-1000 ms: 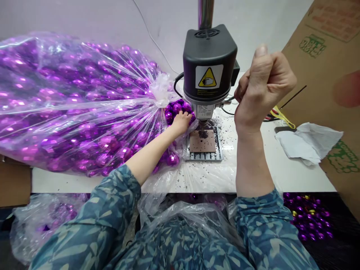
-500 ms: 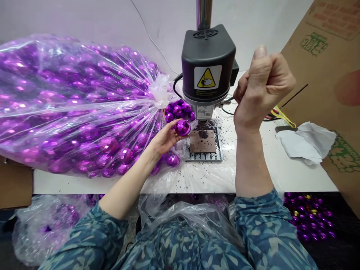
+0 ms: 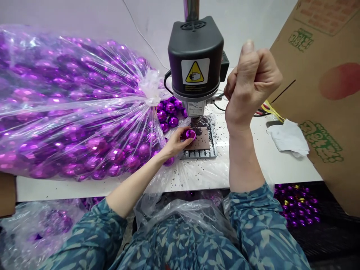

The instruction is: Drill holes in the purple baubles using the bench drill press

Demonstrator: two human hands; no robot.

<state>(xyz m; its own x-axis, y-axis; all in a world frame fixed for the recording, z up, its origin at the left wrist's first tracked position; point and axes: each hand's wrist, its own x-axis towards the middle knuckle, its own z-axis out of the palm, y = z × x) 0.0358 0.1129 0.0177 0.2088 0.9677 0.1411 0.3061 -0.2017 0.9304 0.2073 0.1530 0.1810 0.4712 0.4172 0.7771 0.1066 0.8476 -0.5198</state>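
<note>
My left hand point(image 3: 174, 142) pinches a shiny purple faceted ball point(image 3: 189, 134) and holds it on the brown work plate point(image 3: 203, 139) just under the spindle of the black bench drill point(image 3: 196, 60). My right hand point(image 3: 249, 84) is raised to the right of the drill head, closed in a fist round its thin lever, which is mostly hidden by the fingers. Loose purple balls point(image 3: 168, 110) lie behind my left hand.
A big clear bag of purple balls point(image 3: 67, 108) fills the table's left side. Crumpled white paper point(image 3: 287, 138) lies at the right beside a leaning cardboard box point(image 3: 323, 93). Dark shavings speckle the table point(image 3: 264, 172). More balls point(image 3: 295, 206) lie below.
My left hand picked a ball from the pile, lifted it, and has now lowered it onto the plate under the drill. My right fist stays on the lever.
</note>
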